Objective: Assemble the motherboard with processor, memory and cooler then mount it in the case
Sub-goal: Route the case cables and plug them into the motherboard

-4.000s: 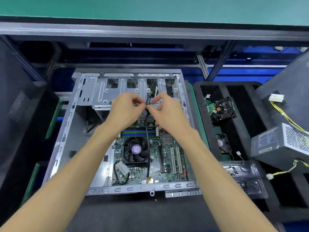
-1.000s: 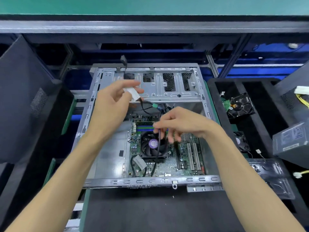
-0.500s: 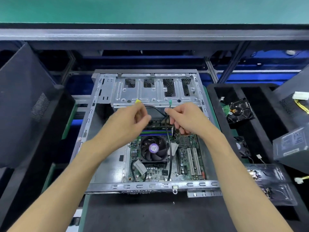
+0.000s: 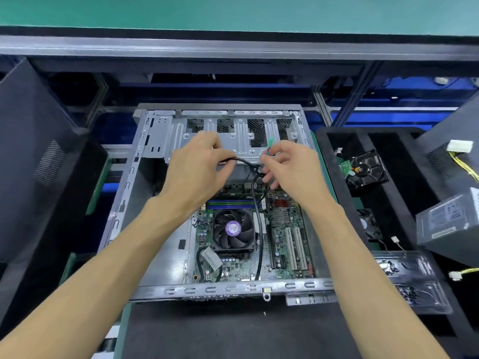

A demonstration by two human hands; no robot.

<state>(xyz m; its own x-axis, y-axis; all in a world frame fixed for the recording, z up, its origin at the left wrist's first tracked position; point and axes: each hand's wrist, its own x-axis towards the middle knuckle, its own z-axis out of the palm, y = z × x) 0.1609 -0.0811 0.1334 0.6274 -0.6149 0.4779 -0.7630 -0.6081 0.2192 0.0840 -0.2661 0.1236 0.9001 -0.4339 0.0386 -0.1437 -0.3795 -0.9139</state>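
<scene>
Head view: late in the task, by the look of it, with the motherboard already lying flat in the open case, cooler seated mid-board and memory sticks slotted just behind it. Now sorting case wiring above the board: left hand pinching a black cable, right hand pinching a green-tipped connector, both held up in front of the drive cage. Next, probably, finding the matching header and pressing the plug in square, without snagging the fan. In the way: the cable trailing beside the cooler. To the right, well apart: a hard drive in a foam tray and a power supply.
</scene>
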